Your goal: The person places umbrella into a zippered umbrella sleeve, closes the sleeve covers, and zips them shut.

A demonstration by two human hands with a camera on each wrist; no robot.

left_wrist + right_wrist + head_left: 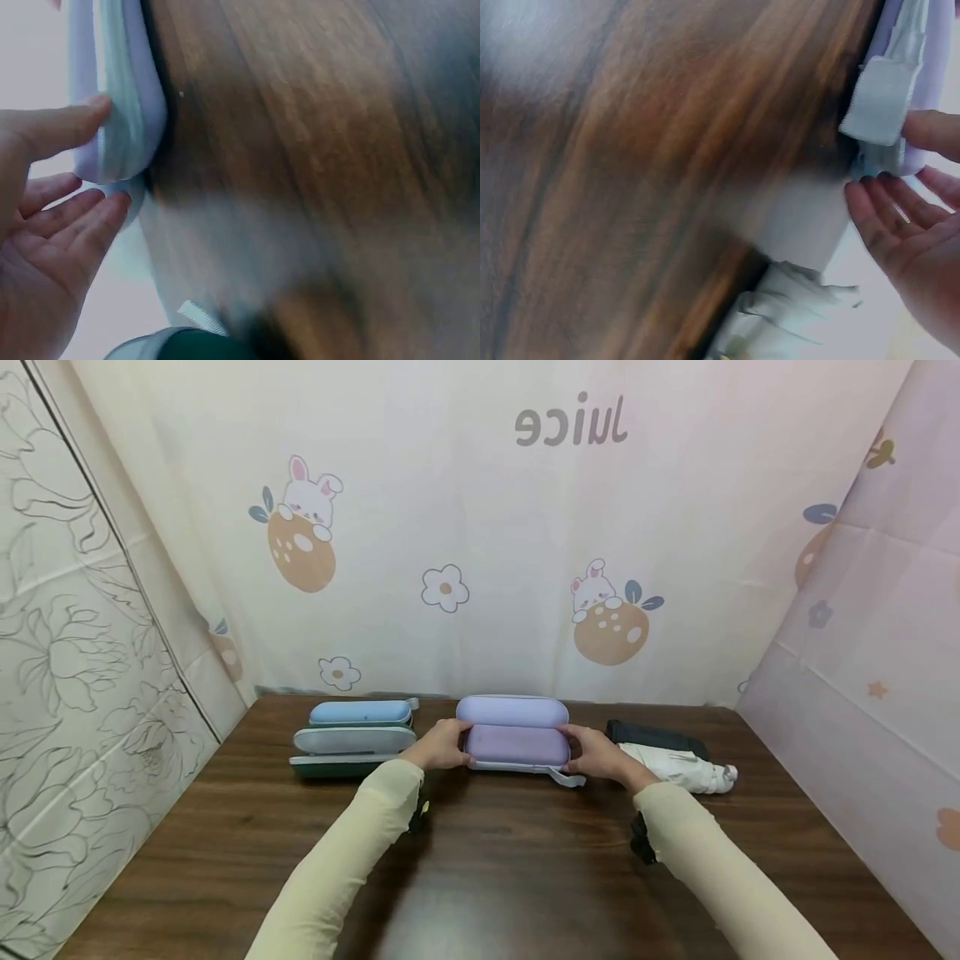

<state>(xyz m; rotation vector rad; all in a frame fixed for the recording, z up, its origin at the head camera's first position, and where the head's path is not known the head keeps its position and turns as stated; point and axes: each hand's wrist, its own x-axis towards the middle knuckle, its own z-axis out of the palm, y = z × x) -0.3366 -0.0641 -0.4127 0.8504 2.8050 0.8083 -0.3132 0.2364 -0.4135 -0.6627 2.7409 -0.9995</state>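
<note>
A purple zippered case with a pale zip band lies toward the back of the table, its wrist strap hanging off the front right corner. Directly behind it is a lighter lavender case. My left hand holds the purple case's left end; in the left wrist view the thumb presses on the zip band and the fingers reach around the tip. At the other end my right hand grips with thumb and fingers, close to the grey strap in the right wrist view.
On the left sit a blue case, a grey case and dark green ones partly hidden under them. To the right lie a black rolled bundle and a white crumpled bundle, both like folded umbrellas. A printed curtain hangs behind the table.
</note>
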